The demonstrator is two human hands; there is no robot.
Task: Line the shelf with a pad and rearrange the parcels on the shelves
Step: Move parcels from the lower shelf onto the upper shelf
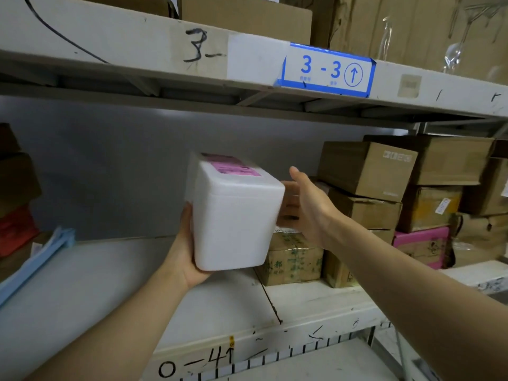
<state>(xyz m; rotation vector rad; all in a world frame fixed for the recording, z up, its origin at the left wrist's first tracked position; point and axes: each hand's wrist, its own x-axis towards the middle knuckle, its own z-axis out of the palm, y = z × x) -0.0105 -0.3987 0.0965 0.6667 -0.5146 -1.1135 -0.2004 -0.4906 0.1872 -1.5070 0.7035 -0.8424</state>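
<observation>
Your left hand [184, 251] cradles the white foam box [236, 215] from below-left, its grip wrapped round the bottom corner. Your right hand [308, 207] lies flat against the box's right side, fingers straight, thumb raised. The box hangs above the white shelf [82, 284], just left of the cardboard boxes [365, 171].

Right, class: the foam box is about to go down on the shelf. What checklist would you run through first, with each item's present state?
1. Grip: left hand holds the white foam box at its lower left corner: ok.
2. Support: right hand lies straight-fingered against its right side: ok.
3. Lining: white pad covers the shelf below the box: ok.
4. Room: bare pad lies left of the cardboard parcels: ok.
5. Orientation: pink label faces up: ok.
6. Lid sealed: cannot tell.
</observation>
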